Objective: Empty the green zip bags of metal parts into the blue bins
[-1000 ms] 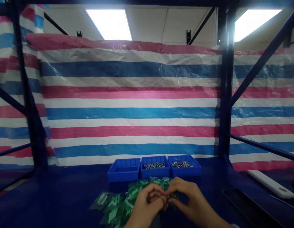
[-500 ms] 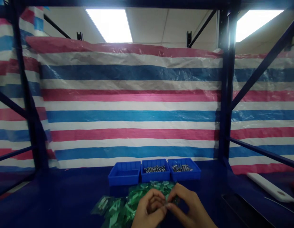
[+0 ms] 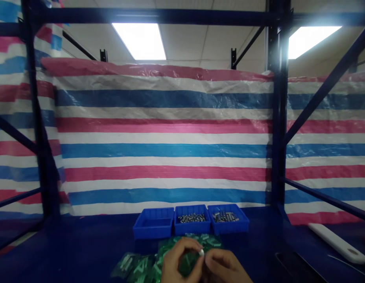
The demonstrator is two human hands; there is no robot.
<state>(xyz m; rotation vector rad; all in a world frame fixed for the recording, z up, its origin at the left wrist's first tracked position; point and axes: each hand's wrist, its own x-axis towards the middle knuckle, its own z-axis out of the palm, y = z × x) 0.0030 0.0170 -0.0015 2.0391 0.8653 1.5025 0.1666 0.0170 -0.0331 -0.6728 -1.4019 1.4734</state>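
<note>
My left hand (image 3: 178, 261) is closed in a pinch, thumb and forefinger tips on a small whitish piece (image 3: 201, 252) too small to name. Just to its right, my right hand (image 3: 225, 267) has its fingers pressed together, the tips close to that same piece; whatever lies in them is hidden. Under and behind both hands spreads a pile of green-tinted clear plastic bags (image 3: 141, 267) with small pale parts inside. Beyond the pile, a blue bin of small metal parts (image 3: 192, 218) stands beside another blue bin of longer metal pieces (image 3: 226, 217).
An empty blue bin (image 3: 154, 224) completes the row on the left. On the right of the blue table (image 3: 91, 243) lie a dark flat phone-like object (image 3: 299, 267), a long white object (image 3: 337, 241) and a thin rod. Blue rack posts (image 3: 278, 118) and striped sheeting (image 3: 167, 149) stand behind.
The view has tilted up slightly, so the scene sits lower. My right hand has drawn its fingers together, and a whitish piece now shows at the left fingertips.
</note>
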